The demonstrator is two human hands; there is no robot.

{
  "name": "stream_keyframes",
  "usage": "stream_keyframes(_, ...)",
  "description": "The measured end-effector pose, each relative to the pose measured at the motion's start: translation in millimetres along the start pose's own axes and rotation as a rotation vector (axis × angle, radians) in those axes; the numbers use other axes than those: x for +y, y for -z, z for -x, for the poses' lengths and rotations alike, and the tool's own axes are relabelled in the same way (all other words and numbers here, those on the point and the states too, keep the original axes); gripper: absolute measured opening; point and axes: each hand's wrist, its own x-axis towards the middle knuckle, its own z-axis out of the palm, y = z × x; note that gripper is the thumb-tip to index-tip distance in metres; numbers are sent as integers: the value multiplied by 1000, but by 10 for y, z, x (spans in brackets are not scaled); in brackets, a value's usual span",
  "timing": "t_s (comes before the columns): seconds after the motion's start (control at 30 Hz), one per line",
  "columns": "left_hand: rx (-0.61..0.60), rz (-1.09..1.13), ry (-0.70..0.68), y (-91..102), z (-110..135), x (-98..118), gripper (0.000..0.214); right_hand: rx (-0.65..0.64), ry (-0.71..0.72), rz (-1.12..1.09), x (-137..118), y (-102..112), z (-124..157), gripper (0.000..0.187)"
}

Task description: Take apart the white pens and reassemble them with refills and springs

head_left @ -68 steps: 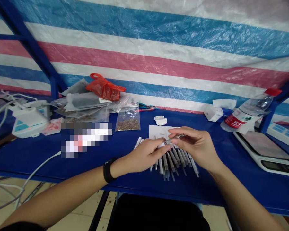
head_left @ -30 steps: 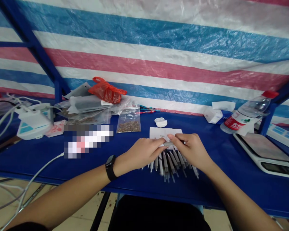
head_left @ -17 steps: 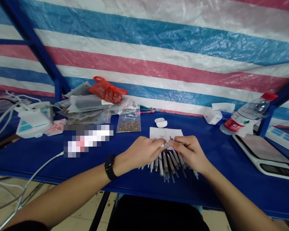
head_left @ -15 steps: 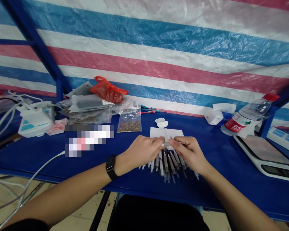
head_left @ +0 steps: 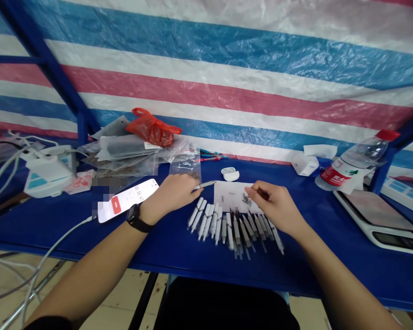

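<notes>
My left hand (head_left: 174,191) is closed round a thin grey pen part (head_left: 205,184) and holds it over the blue table (head_left: 72,229), left of a white paper sheet (head_left: 231,192). My right hand (head_left: 273,206) hovers over that sheet with thumb and forefinger pinched at some small dark parts (head_left: 246,199); what they grip is too small to name. A row of several white and grey pens (head_left: 232,227) lies between both hands at the table's near side.
A phone (head_left: 127,200) lies left of my left hand. Plastic bags (head_left: 124,153) and a red bag (head_left: 153,128) are piled at the back left. A white earbud case (head_left: 230,173), a water bottle (head_left: 356,159) and a scale (head_left: 378,213) stand to the right.
My hands were together over the pens holding one part; now they have separated. The left hand moved left and back with the grey part, the right stayed over the paper.
</notes>
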Motion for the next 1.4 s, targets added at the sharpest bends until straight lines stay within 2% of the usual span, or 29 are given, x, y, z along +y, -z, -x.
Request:
stream_keyframes(0.1, -5, -8, 17, -27, 4, -18, 26, 27, 28, 43, -14, -19, 7, 45)
stream_keyframes(0.23, 60, -6, 37, -10, 16, 28, 22, 44, 35, 80, -12, -11, 12, 40)
stream_keyframes(0.33, 6, 86, 21, 37, 30, 59, 24, 19, 38, 116, 16, 50, 3, 38)
stream_keyframes(0.43, -100, 152, -11, 62, 46, 77, 29, -31, 35, 175, 61, 125, -15, 34)
stream_keyframes(0.53, -176, 147, -30, 49, 51, 78, 24, -72, 8, 246, 96, 158, -21, 25)
stream_keyframes(0.73, -209, 119, 9, 3, 16, 55, 14, -305, 8, 344, 6, 52, 25, 18)
stream_keyframes(0.83, -226, 130, -11, 3, -2, 40, 16, -349, -56, 411, -75, -54, 45, 18)
stream_keyframes(0.97, -162, 224, 4, 30, -3, 14, 15, -320, -182, 498, -112, -217, 52, 23)
stream_keyframes(1.07, -90, 290, -2, 50, 8, 2, 14, -328, -191, 470, -100, -296, 56, 24)
stream_keyframes(1.27, 6, 350, -49, 17, 0, 16, 14, -308, -284, 483, -110, -342, 42, 21)
stream_keyframes(1.4, 57, 371, -72, -17, -19, 38, 13, -342, -307, 383, -122, -390, 14, 13)
